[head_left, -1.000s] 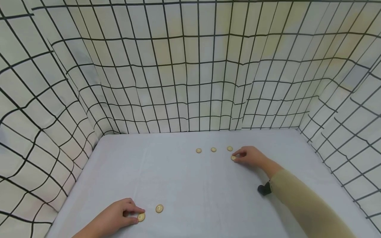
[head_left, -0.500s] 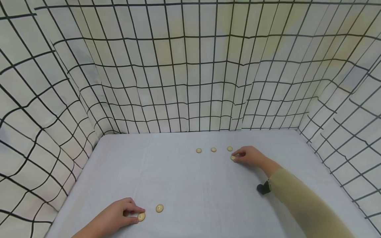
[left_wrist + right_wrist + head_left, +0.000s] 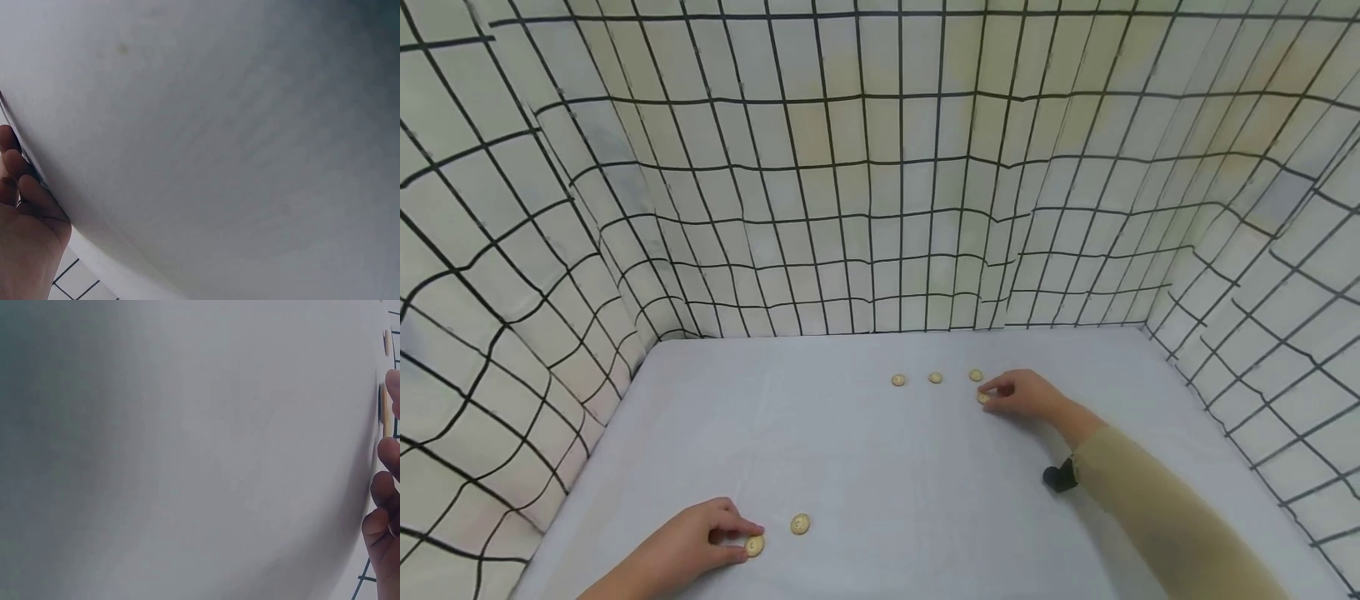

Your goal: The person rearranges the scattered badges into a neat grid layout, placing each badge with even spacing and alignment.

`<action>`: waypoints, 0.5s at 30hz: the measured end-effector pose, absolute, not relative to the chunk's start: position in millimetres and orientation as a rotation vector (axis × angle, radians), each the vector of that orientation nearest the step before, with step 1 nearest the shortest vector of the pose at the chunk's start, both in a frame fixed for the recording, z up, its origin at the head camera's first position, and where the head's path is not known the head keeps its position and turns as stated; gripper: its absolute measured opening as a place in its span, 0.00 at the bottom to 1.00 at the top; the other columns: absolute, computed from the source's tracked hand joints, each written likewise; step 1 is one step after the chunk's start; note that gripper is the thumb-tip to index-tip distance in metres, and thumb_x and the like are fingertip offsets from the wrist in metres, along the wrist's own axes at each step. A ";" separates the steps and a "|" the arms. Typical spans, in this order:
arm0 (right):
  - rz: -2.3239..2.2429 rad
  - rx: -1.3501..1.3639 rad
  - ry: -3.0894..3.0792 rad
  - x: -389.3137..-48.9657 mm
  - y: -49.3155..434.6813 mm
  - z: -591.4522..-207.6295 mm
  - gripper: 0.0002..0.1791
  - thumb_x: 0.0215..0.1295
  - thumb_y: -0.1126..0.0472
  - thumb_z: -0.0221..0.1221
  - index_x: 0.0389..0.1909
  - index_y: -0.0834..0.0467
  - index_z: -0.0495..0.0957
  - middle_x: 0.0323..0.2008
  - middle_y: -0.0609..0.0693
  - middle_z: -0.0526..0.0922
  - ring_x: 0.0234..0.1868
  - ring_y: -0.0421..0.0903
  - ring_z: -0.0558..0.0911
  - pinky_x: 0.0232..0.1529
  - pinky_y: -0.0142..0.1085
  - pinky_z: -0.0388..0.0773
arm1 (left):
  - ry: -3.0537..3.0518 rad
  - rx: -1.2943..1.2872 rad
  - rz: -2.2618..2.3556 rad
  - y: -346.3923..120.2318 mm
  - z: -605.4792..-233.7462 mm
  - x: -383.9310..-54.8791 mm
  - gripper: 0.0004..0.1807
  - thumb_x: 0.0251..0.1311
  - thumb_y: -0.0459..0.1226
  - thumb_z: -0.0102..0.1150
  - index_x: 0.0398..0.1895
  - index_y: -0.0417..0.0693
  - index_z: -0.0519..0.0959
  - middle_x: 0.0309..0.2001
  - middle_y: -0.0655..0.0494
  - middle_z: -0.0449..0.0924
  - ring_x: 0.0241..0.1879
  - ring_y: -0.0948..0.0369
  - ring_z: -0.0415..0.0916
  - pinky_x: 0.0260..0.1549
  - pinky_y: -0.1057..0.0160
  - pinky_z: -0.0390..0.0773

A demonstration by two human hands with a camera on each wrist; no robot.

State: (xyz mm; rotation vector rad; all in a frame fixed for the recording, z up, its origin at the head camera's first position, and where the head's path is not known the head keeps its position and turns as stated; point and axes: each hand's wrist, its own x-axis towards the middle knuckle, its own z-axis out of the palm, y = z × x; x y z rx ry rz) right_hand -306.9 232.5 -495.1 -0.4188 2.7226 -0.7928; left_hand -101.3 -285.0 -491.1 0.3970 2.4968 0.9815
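Note:
In the head view, my left hand [image 3: 692,536] is at the near left, thumb and index finger pinching a small round beige disc [image 3: 755,546] with a mark on its face. A similar patterned disc [image 3: 801,524] lies just right of it. Farther off on the right, my right hand [image 3: 1024,394] pinches another disc [image 3: 982,398] by its edge, partly covered by the fingers. Beyond that hand lies a disc [image 3: 976,375]. The left wrist view has only curled fingers [image 3: 32,190] at its left edge; in the right wrist view, fingertips [image 3: 382,487] show at the right edge.
Two more discs, a middle one [image 3: 936,377] and a left one [image 3: 898,380], continue the far row. A white cloth [image 3: 865,467] covers the table. White walls with a black grid [image 3: 850,192] enclose it on three sides. A black device [image 3: 1060,477] hangs under the right sleeve.
The head view has shifted slightly. Both hands keep their places and their pinch on the discs; the other discs stay where they lie.

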 end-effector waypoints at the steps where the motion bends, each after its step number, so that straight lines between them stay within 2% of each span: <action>1: -0.807 -0.431 2.714 -306.3 230.2 -495.3 0.19 0.58 0.51 0.70 0.51 0.49 0.86 0.39 0.46 0.80 0.39 0.45 0.73 0.40 0.39 0.70 | 2.498 0.393 0.976 -285.9 -490.8 -101.4 0.15 0.55 0.48 0.71 0.46 0.58 0.88 0.33 0.62 0.74 0.29 0.69 0.64 0.27 0.67 0.66; 6: -0.820 -0.462 2.693 -303.8 219.2 -495.3 0.19 0.58 0.51 0.71 0.50 0.47 0.86 0.32 0.45 0.77 0.36 0.44 0.72 0.36 0.38 0.69 | 2.488 0.368 0.977 -285.5 -489.5 -101.1 0.16 0.55 0.48 0.71 0.46 0.57 0.88 0.33 0.60 0.74 0.28 0.69 0.64 0.27 0.66 0.65; 15: -0.823 -0.583 2.627 -298.3 192.2 -490.5 0.19 0.57 0.50 0.72 0.50 0.44 0.86 0.29 0.45 0.77 0.35 0.44 0.73 0.36 0.38 0.71 | 2.464 0.339 0.992 -281.2 -492.1 -104.2 0.16 0.55 0.48 0.71 0.46 0.57 0.88 0.34 0.59 0.74 0.29 0.68 0.64 0.27 0.66 0.65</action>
